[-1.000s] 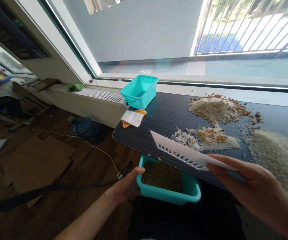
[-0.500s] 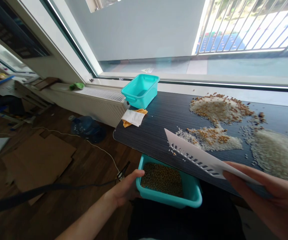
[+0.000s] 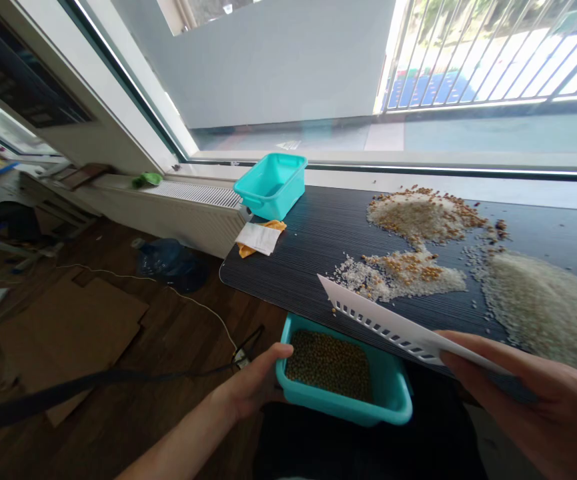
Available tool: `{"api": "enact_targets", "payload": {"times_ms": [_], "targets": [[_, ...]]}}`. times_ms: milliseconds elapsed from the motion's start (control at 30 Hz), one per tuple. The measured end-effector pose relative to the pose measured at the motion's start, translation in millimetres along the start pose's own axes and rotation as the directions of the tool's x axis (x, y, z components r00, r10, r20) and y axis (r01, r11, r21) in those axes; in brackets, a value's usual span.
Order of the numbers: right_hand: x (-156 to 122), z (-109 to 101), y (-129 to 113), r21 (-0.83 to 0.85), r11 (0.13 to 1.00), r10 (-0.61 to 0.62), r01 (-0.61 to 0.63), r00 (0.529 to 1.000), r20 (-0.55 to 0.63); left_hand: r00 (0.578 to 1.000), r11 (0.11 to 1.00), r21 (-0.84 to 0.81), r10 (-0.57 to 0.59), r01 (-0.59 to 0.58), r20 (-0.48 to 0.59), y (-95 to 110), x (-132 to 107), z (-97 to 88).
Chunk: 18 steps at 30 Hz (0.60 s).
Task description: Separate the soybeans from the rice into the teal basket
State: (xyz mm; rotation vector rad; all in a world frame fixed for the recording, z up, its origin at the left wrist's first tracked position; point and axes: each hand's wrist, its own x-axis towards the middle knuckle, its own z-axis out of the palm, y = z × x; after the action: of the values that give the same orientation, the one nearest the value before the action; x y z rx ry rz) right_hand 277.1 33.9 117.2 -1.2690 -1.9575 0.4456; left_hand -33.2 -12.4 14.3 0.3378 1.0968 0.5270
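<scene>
Closest on my feed, the near tub [image 3: 343,405], turquoise and holding small greenish-brown grains [image 3: 328,363], sits just below the table's front edge, above a dark-clothed lap. Beyond it stretches the dark, wood-grained tabletop [image 3: 268,287]. I see a low patch of white and orange-yellow grains [image 3: 413,272] there, a broad pale heap [image 3: 543,307] to its right, and a mixed mound [image 3: 428,213] farther back. A white and yellow cloth [image 3: 261,239] lies by the left corner, just in front of the far tub [image 3: 268,207], also turquoise. Past these come a radiator [image 3: 198,193] and the big window [image 3: 288,73] (bright enough to wash out my view), with a railing [image 3: 468,80] outside.

The left hand [image 3: 251,383] grasps the near tub's left end, thumb on the rim, its other fingers mostly hidden from me. The right hand [image 3: 533,387] clasps a white slotted scraper [image 3: 383,320], tilted along the table's front edge; I can't tell whether its blade touches the surface.
</scene>
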Motion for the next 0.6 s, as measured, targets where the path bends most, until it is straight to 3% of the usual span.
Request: {"api": "enact_targets", "payload": {"times_ms": [167,500,600], "targets": [[-1,-2,1,0.020,1.000,0.023,-0.022,1.000,-0.014,1.000,1.000,-0.001,0.001,-0.001,0.006,2,0,4.0],[-6,18,-10,0.162,0.981,0.067,-0.103,0.974,0.215,1.000,1.000,0.014,-0.016,0.016,0.007,8,-4,12.6],[-6,9,-4,0.120,0.991,0.048,-0.064,0.990,0.133,1.000,1.000,0.015,-0.015,0.015,0.009,8,-4,13.7]]}}
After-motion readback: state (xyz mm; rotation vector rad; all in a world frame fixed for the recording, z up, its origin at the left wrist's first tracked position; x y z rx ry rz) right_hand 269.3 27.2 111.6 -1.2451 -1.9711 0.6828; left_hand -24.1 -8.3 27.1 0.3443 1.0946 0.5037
